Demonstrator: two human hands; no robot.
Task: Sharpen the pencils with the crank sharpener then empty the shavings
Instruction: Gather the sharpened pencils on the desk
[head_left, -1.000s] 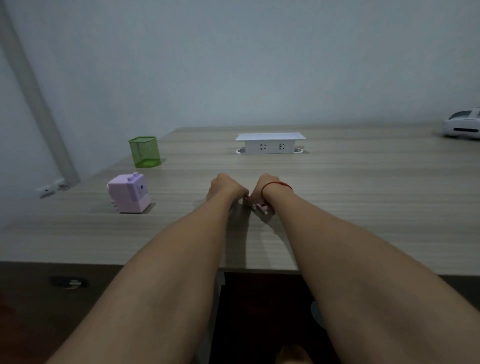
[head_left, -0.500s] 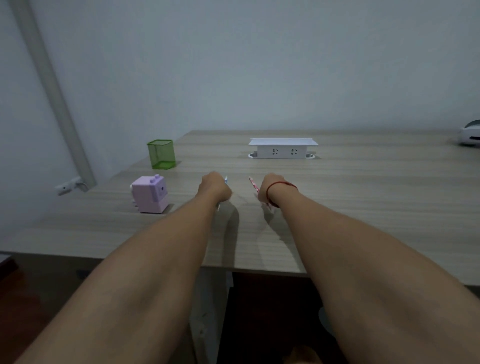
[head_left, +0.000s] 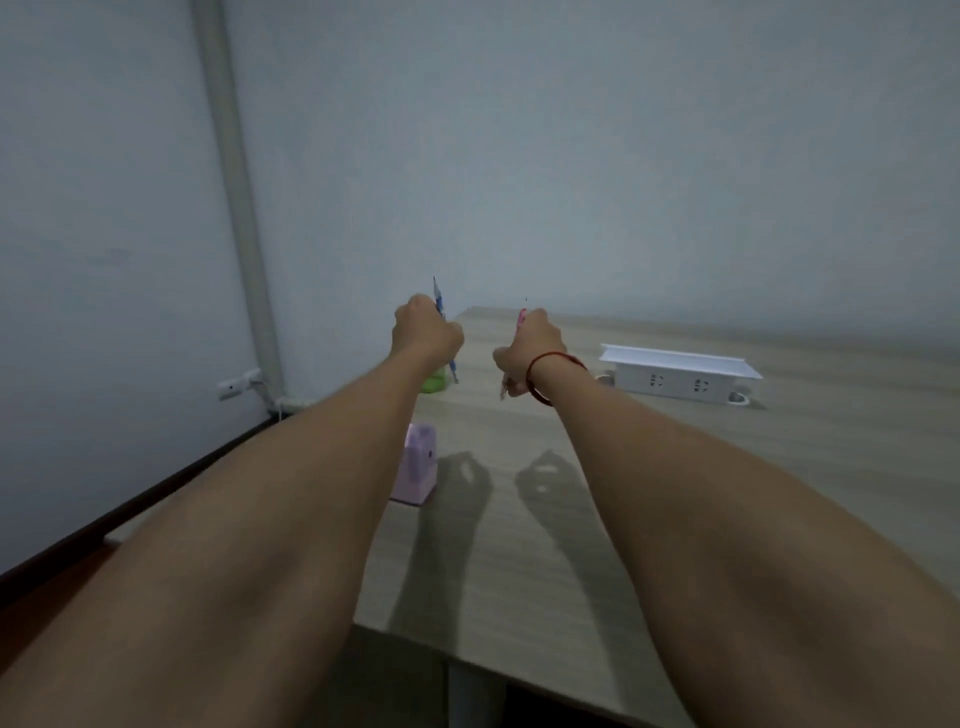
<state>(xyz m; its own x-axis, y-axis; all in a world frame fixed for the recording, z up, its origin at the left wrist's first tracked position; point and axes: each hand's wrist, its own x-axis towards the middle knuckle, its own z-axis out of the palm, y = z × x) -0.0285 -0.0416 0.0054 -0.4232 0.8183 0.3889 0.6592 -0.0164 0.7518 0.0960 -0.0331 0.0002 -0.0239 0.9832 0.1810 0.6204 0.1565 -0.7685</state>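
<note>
Pencils held upright above desk (head_left: 779, 467), left hand (head_left: 427, 332) fisted round blue pencil (head_left: 438, 296), right hand (head_left: 530, 345) round pink pencil (head_left: 521, 317); crank sharpener (head_left: 418, 467) sits untouched below left forearm, so prob. sharpening & emptying shavings all remain.

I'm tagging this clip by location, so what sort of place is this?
Probably an office or study room: a wood-grain desk with a white power socket box, a purple sharpener and a green pen holder.
</note>
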